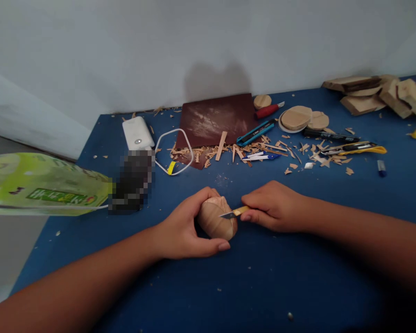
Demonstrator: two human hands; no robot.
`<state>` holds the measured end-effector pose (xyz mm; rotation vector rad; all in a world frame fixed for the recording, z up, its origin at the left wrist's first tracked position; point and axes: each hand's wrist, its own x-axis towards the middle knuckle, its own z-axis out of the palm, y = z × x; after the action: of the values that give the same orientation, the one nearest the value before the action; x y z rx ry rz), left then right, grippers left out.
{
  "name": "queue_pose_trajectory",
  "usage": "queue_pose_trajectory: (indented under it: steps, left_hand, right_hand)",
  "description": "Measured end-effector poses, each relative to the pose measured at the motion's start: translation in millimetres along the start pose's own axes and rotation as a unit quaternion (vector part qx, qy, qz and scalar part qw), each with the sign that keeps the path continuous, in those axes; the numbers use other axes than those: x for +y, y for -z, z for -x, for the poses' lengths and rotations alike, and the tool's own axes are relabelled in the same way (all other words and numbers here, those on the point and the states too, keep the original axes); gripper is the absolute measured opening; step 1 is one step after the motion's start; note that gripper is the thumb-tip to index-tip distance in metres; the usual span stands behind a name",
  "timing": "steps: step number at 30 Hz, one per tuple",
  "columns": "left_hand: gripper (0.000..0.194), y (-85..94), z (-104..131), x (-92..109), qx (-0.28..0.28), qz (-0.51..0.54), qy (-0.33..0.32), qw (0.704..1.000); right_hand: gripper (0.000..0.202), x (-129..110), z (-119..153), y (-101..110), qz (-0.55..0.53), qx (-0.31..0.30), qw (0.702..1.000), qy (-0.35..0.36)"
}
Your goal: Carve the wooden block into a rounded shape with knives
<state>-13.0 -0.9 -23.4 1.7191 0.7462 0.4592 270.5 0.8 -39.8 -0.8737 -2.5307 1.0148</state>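
Note:
A rounded block of wood (213, 219) with a rough, carved patch at its upper right sits in my left hand (183, 226). The thumb lies along its near side and the fingers curl around its far side. My right hand (275, 206) is closed around the yellow handle of a carving knife (234, 212). The short blade points left and its tip meets the face of the wood, or lies just over it; I cannot tell which. Most of the handle is hidden inside my right fist.
Wood shavings (208, 155) lie on the blue table (201, 286) beside brown sandpaper (215, 118). Behind them are a blue utility knife (256, 133), a red-handled knife (268, 110), wooden discs (296, 118) and wood blocks (364, 104). Leftward are a white power bank (137, 132) and a green bottle (45, 185).

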Motion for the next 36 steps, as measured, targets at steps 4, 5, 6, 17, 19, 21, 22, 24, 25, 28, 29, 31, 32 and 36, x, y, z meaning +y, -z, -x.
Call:
queue_pose_trajectory:
  steps: [4, 5, 6, 17, 19, 21, 22, 24, 25, 28, 29, 31, 32, 36]
  left_hand:
    - [0.071, -8.5, 2, -4, 0.055, -0.069, 0.005, 0.996]
    - [0.075, -10.4, 3, -5, 0.066, -0.089, 0.011, 0.994]
    - [0.076, -11.9, 3, -6, 0.074, -0.109, 0.016, 0.991]
    - [0.062, -9.0, 2, -4, 0.05, -0.13, -0.009, 0.99]
    - [0.06, -6.9, 1, -1, 0.042, -0.104, -0.001, 0.994]
    - [0.06, -4.9, 0, 0, 0.03, -0.077, 0.003, 0.997]
    - [0.061, -3.8, 0, 0, 0.024, -0.067, 0.006, 0.997]
    - [0.061, -1.9, -2, -1, 0.028, -0.06, 0.01, 0.998]
    - [0.061, -1.0, -2, -2, 0.033, -0.062, 0.011, 0.997]
    - [0.059, 0.2, -4, -4, 0.042, -0.075, 0.003, 0.996]
    - [0.059, -0.1, -4, -5, 0.04, -0.079, -0.002, 0.996]
    - [0.059, -1.5, -4, -6, 0.036, -0.083, -0.014, 0.996]
    - [0.06, -2.6, -4, -7, 0.035, -0.084, -0.018, 0.996]
    - [0.06, -6.1, -1, -8, 0.035, -0.089, -0.027, 0.995]
  right_hand:
    - [0.051, 0, -1, -1, 0.023, -0.017, 1.0, 0.005]
    - [0.051, 0, -1, -1, 0.029, -0.02, 0.999, 0.006]
    - [0.051, 0, -1, -2, 0.035, -0.023, 0.999, 0.005]
    - [0.058, -6, -2, -3, 0.09, -0.029, 0.995, -0.021]
    - [0.058, -3, -3, 0, 0.121, -0.008, 0.99, -0.067]
    - [0.057, 0, -4, 3, 0.158, 0.034, 0.978, -0.132]
    - [0.056, 1, -4, 5, 0.17, 0.053, 0.972, -0.154]
    - [0.056, 0, -4, 6, 0.169, 0.069, 0.972, -0.145]
    - [0.056, -1, -3, 5, 0.155, 0.062, 0.979, -0.115]
    - [0.056, -7, -1, -1, 0.102, 0.031, 0.994, -0.027]
    - [0.056, -9, 0, -3, 0.091, 0.026, 0.995, -0.014]
    - [0.057, -11, 0, -7, 0.08, 0.017, 0.997, -0.01]
    - [0.057, -12, 0, -8, 0.078, 0.011, 0.997, -0.013]
    - [0.061, -13, 0, -9, 0.096, -0.024, 0.995, -0.03]
